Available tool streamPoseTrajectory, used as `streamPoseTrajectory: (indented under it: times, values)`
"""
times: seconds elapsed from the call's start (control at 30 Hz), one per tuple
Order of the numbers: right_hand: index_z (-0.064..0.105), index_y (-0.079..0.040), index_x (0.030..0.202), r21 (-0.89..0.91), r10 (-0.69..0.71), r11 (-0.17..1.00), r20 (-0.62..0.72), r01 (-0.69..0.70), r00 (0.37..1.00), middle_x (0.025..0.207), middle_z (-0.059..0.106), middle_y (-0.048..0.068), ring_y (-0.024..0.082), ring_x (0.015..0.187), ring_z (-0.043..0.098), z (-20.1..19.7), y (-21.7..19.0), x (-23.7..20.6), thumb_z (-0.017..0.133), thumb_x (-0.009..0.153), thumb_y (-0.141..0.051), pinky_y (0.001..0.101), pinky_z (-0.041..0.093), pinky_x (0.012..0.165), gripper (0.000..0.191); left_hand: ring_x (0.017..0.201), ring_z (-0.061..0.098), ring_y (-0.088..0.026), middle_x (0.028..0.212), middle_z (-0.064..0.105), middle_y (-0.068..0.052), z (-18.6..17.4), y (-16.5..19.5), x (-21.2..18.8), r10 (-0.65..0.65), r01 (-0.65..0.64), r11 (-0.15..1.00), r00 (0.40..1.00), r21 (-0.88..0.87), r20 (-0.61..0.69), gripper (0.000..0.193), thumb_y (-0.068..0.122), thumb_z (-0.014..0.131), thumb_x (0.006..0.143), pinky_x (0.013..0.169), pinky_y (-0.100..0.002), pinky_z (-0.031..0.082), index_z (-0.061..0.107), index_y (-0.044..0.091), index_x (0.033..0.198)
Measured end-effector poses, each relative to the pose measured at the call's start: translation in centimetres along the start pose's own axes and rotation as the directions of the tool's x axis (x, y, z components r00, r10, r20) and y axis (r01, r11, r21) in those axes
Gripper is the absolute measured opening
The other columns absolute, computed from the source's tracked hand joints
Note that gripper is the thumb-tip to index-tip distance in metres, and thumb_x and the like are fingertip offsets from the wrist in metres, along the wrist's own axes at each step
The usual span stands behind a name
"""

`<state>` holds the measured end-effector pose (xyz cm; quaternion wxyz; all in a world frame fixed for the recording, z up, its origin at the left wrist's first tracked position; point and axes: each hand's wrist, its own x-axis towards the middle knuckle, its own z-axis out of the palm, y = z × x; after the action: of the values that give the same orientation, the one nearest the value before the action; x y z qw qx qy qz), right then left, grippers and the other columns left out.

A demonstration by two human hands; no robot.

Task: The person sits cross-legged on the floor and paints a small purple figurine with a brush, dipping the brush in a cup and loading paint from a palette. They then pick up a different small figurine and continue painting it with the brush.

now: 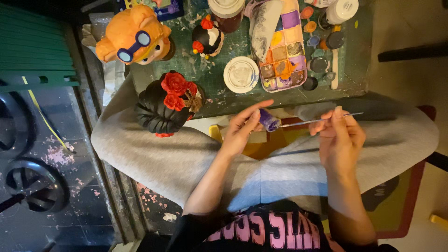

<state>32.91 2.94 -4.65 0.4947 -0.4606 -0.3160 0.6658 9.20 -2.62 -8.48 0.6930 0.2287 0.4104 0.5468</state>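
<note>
My left hand (pixel 242 128) pinches a small purple-stained piece (pixel 269 120) at its fingertips, above my lap. My right hand (pixel 339 135) holds a thin paintbrush (pixel 317 121) whose tip reaches into that purple piece. A black figurine with red roses (pixel 165 105) rests on my left knee, just left of my left hand. A paint palette (pixel 282 51) with several coloured wells lies on the green table (pixel 219 98) ahead.
An orange figurine with blue goggles (pixel 133 35) and a small black-and-white figurine (pixel 207 37) stand on the table. A round white lid (pixel 241 74), a jar (pixel 227 11) and small paint pots (pixel 322 46) sit near the palette. Green crate and wheels at left.
</note>
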Motion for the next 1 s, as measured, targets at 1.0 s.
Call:
streamPoseTrajectory:
  times: [1.0]
  values:
    - [0.066, 0.010, 0.125, -0.490, -0.349, 0.839, -0.153, 0.236, 0.924, 0.108, 0.076, 0.016, 0.014, 0.089, 0.068, 1.6, 4.6, 5.6, 0.058, 0.114, -0.021, 0.0295, 0.060, 0.083, 0.034, 0.076, 0.040, -0.004, 0.094, 0.053, 0.009, 0.4, 0.0, 0.7, -0.080, 0.074, 0.995, 0.993, -0.074, -0.089, 0.039, 0.028, 0.052, 0.111, 0.071, -0.020, 0.035, 0.062, 0.005, 0.141]
